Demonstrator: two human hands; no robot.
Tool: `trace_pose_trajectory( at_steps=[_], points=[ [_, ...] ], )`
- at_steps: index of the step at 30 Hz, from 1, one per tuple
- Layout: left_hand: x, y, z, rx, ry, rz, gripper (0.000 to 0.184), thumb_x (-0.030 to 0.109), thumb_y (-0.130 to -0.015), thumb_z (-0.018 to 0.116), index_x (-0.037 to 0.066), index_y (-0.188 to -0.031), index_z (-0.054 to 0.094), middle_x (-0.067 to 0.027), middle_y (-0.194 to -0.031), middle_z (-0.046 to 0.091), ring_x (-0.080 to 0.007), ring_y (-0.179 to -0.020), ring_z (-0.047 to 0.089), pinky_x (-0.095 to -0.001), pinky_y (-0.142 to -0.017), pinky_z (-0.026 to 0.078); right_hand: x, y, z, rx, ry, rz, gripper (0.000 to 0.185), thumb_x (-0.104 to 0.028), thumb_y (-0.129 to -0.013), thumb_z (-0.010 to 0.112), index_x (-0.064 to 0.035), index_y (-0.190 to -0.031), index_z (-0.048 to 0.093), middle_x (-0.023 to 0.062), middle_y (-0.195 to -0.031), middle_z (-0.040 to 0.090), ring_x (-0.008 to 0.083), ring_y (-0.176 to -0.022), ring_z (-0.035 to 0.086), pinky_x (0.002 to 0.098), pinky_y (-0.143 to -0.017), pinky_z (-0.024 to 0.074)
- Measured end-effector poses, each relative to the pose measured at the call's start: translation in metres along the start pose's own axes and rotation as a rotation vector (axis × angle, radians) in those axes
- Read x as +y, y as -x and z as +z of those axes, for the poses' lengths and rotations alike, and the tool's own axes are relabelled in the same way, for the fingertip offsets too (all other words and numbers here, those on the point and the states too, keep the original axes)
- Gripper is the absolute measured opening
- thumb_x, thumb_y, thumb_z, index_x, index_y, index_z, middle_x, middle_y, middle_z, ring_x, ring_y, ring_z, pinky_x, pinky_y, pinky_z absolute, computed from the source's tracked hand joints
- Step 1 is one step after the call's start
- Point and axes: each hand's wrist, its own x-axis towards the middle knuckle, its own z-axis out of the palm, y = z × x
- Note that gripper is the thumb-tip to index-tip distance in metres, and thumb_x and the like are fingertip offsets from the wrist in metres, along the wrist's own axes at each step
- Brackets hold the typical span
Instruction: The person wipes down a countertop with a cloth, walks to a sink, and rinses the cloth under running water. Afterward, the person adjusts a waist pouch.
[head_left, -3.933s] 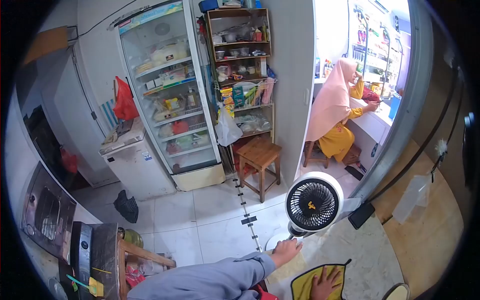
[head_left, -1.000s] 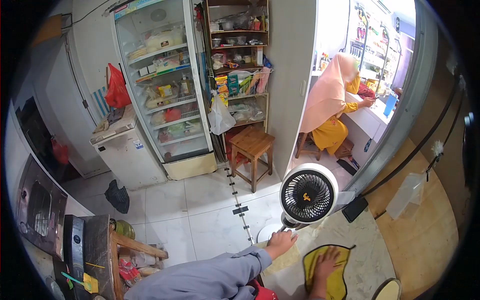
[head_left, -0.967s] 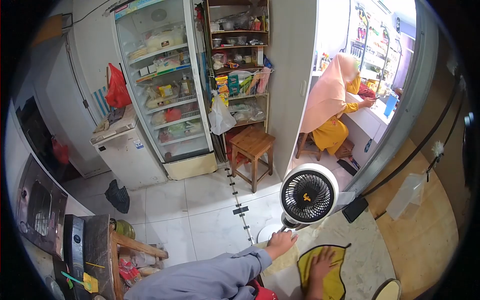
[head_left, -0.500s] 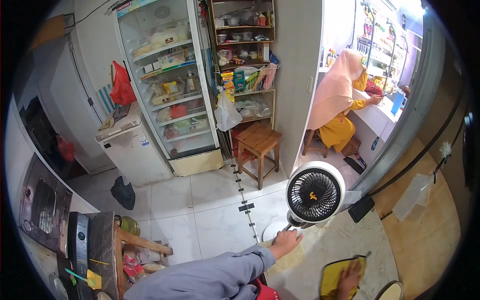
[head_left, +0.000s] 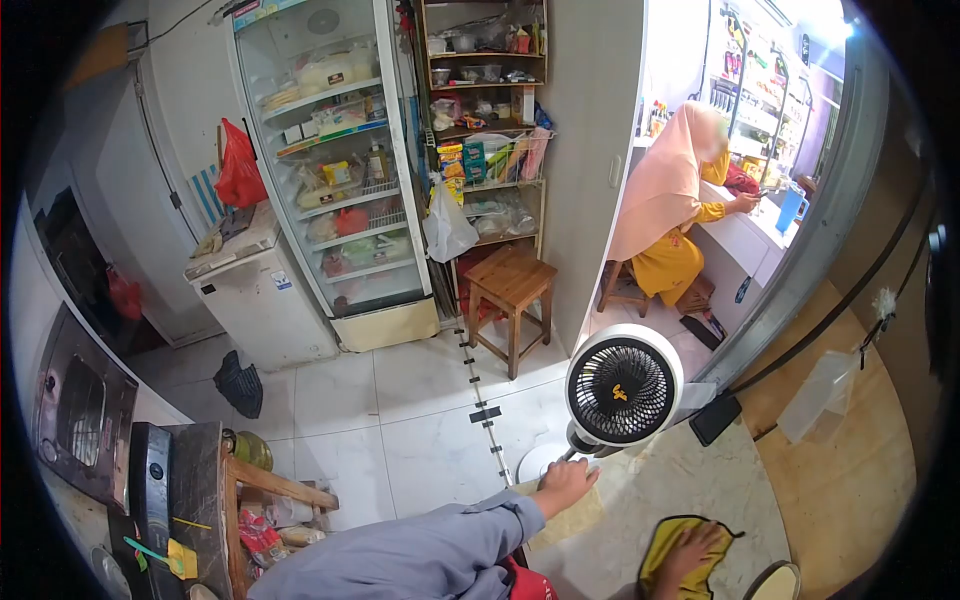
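Note:
My left hand (head_left: 566, 486) rests at the near edge of the marble-patterned tabletop (head_left: 735, 485), just below the neck of a white fan (head_left: 622, 386) with a black grille; its fingers look curled, and what they hold, if anything, is hidden. Further right, my right hand (head_left: 692, 550) lies flat with fingers spread on a yellow cloth (head_left: 662, 543) with black edging, pressed against the tabletop near the bottom of the view.
A black phone (head_left: 716, 421) lies at the table's far edge. A round-rimmed object (head_left: 776, 582) sits at the lower right. Beyond are a wooden stool (head_left: 512, 283), a glass-door fridge (head_left: 330, 170) and a seated person (head_left: 665, 200) in the doorway.
My right hand and the yellow cloth have moved right and toward the bottom of the view since a second ago. My left hand stays beside the fan.

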Motion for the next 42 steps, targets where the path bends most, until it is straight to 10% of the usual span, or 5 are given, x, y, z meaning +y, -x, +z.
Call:
trace_pose_trajectory(
  at_steps=[10, 24, 28, 33, 42],
  points=[
    [-0.001, 0.0, 0.002, 0.021, 0.038, -0.007, 0.041, 0.043, -0.083, 0.043, 0.004, -0.075, 0.057, -0.0148, -0.062, 0.059, -0.0319, -0.061, 0.058, -0.0437, -0.058, 0.045, -0.051, 0.142, -0.035, 0.231, -0.157, -1.324, 0.051, -0.042, -0.083, 0.039, -0.0189, -0.129, 0.037, 0.0135, -0.137, 0.027, 0.0356, -0.126, 0.022, 0.0578, -0.095, 0.0177],
    [-0.001, 0.0, 0.0, -0.001, 0.061, 0.003, 0.042, 0.043, -0.083, 0.042, 0.004, -0.076, 0.057, -0.0158, -0.065, 0.06, -0.0315, -0.06, 0.059, -0.0428, -0.059, 0.043, 0.101, 0.015, -0.007, 0.229, 0.222, 0.051, 0.053, -0.042, -0.085, 0.04, -0.0109, -0.128, 0.035, 0.0197, -0.13, 0.033, 0.0361, -0.122, 0.028, 0.0552, -0.088, 0.0303],
    [-0.001, -0.001, -0.001, 0.007, 0.053, 0.01, 0.042, 0.043, -0.083, 0.042, 0.004, -0.076, 0.057, -0.0159, -0.065, 0.06, -0.0316, -0.059, 0.058, -0.0429, -0.058, 0.044, 0.069, 0.013, 0.004, 1.155, 0.381, -0.517, 0.049, -0.039, -0.086, 0.038, -0.0093, -0.126, 0.037, 0.0212, -0.128, 0.035, 0.0356, -0.12, 0.031, 0.0563, -0.085, 0.0319],
    [-0.001, 0.001, 0.0, 0.028, 0.043, 0.008, 0.042, 0.043, -0.083, 0.042, 0.004, -0.074, 0.057, -0.016, -0.063, 0.059, -0.032, -0.058, 0.058, -0.043, -0.057, 0.044, -0.01, 0.11, 0.058, 0.029, -0.056, -0.774, 0.05, -0.042, -0.087, 0.032, -0.0193, -0.131, 0.031, 0.0087, -0.141, 0.018, 0.0317, -0.13, 0.011, 0.0633, -0.095, 0.0062],
    [-0.001, 0.0, -0.002, 0.012, 0.055, -0.002, 0.04, 0.042, -0.082, 0.044, 0.005, -0.075, 0.057, -0.014, -0.062, 0.059, -0.031, -0.061, 0.059, -0.0432, -0.058, 0.046, 0.07, 0.063, 0.006, 0.153, -0.29, -0.694, 0.051, -0.043, -0.086, 0.037, -0.0185, -0.131, 0.033, 0.0105, -0.138, 0.025, 0.0333, -0.127, 0.021, 0.0605, -0.096, 0.0146]
  ],
)
